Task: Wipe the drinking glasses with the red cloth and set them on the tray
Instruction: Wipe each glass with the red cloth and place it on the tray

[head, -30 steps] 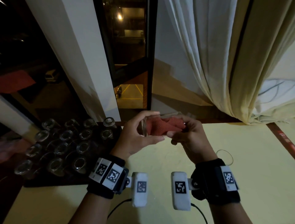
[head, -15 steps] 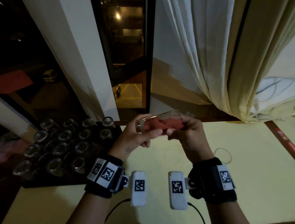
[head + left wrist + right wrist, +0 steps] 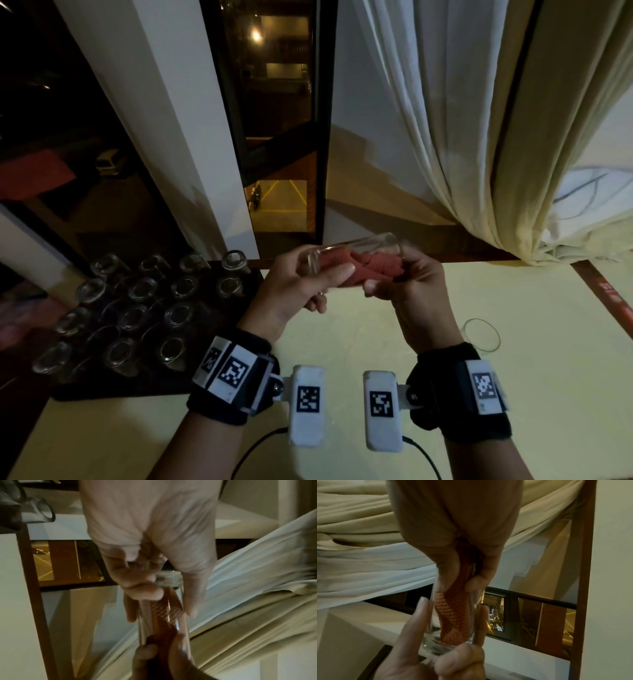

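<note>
While the left hand [image 3: 291,287] grips the glass [image 3: 356,248] by its thick base, held sideways above the worktop [image 3: 513,394], the right hand [image 3: 407,291] pinches the red cloth [image 3: 359,269] stuffed inside; thin, slippery, breakable walls; soft cloth; tray [image 3: 219,322] at 9 o'clock.

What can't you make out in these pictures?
- Right hand fingers, head view: fingertips hidden by the cloth and glass.
- Glasses on the tray, head view: too dim to count surely.
- Lone glass, head view: only its rim shows clearly.
- Glass mouth, left wrist view: blurred.
</note>
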Tool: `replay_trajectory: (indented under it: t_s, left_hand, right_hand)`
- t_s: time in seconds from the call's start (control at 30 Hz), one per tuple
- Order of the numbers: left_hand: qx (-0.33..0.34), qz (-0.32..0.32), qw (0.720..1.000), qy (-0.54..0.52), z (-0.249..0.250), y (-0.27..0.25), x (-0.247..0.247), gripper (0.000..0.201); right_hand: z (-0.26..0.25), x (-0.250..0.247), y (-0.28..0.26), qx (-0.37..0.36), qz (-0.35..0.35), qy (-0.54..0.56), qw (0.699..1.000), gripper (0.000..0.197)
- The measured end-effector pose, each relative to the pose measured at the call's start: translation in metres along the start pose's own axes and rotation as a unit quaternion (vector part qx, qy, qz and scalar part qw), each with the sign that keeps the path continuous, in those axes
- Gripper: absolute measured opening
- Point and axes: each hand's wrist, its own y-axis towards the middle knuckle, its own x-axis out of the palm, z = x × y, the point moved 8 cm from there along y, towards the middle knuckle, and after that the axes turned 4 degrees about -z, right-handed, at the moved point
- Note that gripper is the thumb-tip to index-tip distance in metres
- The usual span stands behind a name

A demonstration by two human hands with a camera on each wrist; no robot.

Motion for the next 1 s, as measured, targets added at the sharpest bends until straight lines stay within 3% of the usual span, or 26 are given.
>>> replay_trajectory:
  t_s: [0.1,0.2,0.3,0.4,0.47,0.6,0.67,0.8,1.0]
  left_hand:
    - [0.051,0.008,0.998,0.039,0.007,0.000,0.000,0.051]
    - [0.112,-0.003,0.987,0.117,0.012,-0.003,0.002,0.060]
    - [0.069,-0.028,0.993,0.095,0.002,-0.005,0.005,0.059]
    - [-0.008,-0.022,1.000,-0.015,-0.011,-0.005,0.004,0.058]
    - [0.011,0.002,1.000,-0.004,-0.008,-0.007,-0.002,0.057]
    - [0.108,0.013,0.984,0.143,0.006,-0.013,-0.008,0.061]
    - [0.086,0.005,0.988,0.131,0.000,-0.014,-0.009,0.064]
    - [-0.034,-0.008,0.999,-0.017,-0.022,-0.018,-0.007,0.069]
    - [-0.005,0.011,0.999,0.038,-0.026,-0.028,-0.014,0.057]
  right_hand:
    - [0.002,0.001,-0.001,0.034,-0.018,-0.007,0.999,0.029]
    - [0.004,-0.001,-0.002,0.058,-0.038,-0.010,0.998,0.029]
    - [0.003,-0.004,-0.002,0.030,-0.018,-0.001,0.999,0.030]
    - [0.005,0.001,-0.002,0.017,-0.011,-0.010,1.000,0.035]
    - [0.007,0.007,-0.003,0.027,-0.022,-0.022,0.999,0.041]
    - [0.010,0.011,-0.004,0.073,-0.042,-0.029,0.996,0.037]
    - [0.008,0.013,-0.003,0.065,-0.040,-0.020,0.997,0.032]
    - [0.011,0.020,-0.004,0.037,-0.025,-0.022,0.999,0.035]
    - [0.033,0.020,-0.014,0.122,-0.012,-0.039,0.992,0.039]
